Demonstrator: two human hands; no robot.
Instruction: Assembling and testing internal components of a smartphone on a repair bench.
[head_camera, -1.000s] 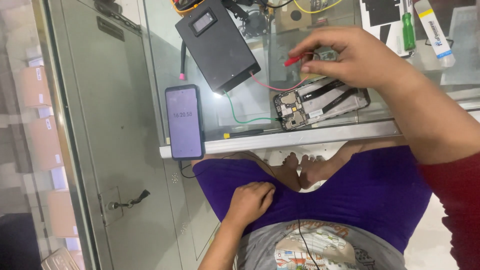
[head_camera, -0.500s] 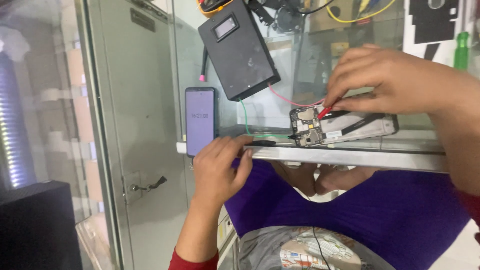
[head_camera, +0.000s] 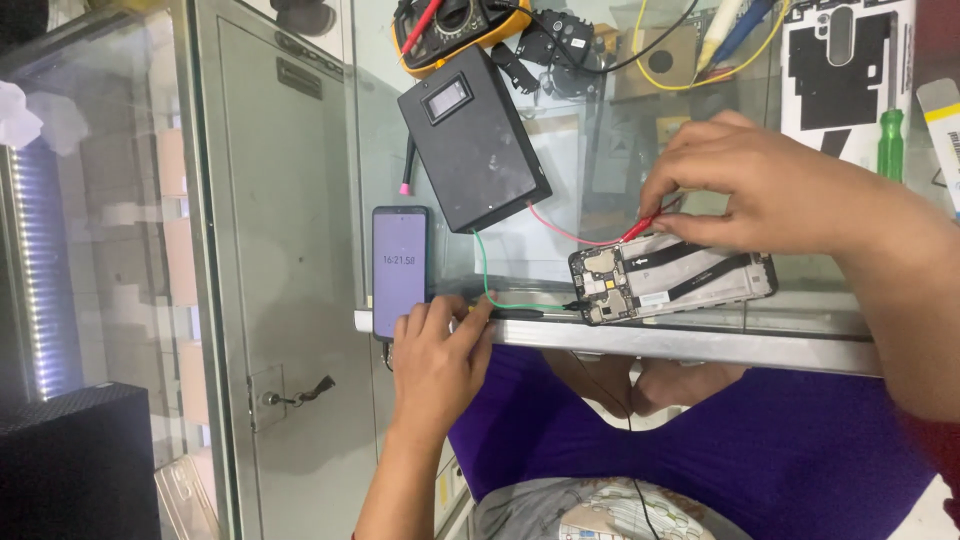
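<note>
An opened phone (head_camera: 670, 282) with its back off lies on the glass counter (head_camera: 700, 345), near the front edge. My right hand (head_camera: 770, 190) pinches a red probe (head_camera: 640, 228) and holds its tip on the phone's upper circuit board. My left hand (head_camera: 440, 350) reaches up from below to the counter's metal edge. Its fingers are closed on the end of a thin black probe (head_camera: 535, 312) whose tip touches the phone's left end. A green wire (head_camera: 484, 275) and a red wire (head_camera: 560, 232) run from the probes to a black box with a small display (head_camera: 475, 135).
A second phone with a lit screen (head_camera: 400, 270) lies left of my left hand. Behind the box sit a yellow multimeter (head_camera: 450, 25) and tangled cables. A green screwdriver (head_camera: 890, 145) and a black phone cover on a white sheet (head_camera: 850, 60) lie at the far right. A glass cabinet door (head_camera: 270, 300) stands on the left.
My left hand has risen from my lap to the counter edge and closed on the black probe. My right hand stays on the phone with the red probe.
</note>
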